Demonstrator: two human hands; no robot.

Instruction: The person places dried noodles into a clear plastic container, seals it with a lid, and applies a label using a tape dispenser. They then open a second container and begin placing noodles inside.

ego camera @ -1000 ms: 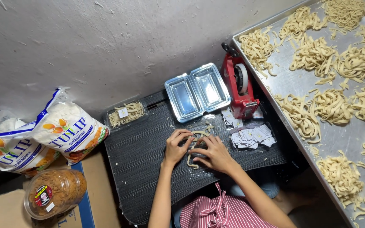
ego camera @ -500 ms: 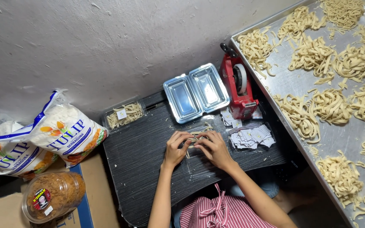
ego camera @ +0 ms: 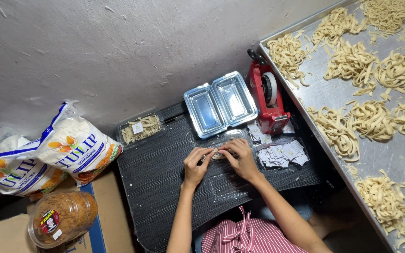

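Bare dark tabletop (ego camera: 158, 175) lies open left of the hands — a filled box (ego camera: 140, 129) sits only at its far corner. Ahead, an open tray (ego camera: 221, 103) and red tape dispenser (ego camera: 269, 100) block the way; paper labels (ego camera: 282, 154) crowd the right.

Bare forearms, no sleeves showing; a red-and-white striped garment (ego camera: 244, 236) tied in front.

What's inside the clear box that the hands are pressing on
Pale noodles show between the left hand and right hand, inside the clear box. Both hands cover most of it, so how full it is, or whether anything else is inside, cannot be seen.
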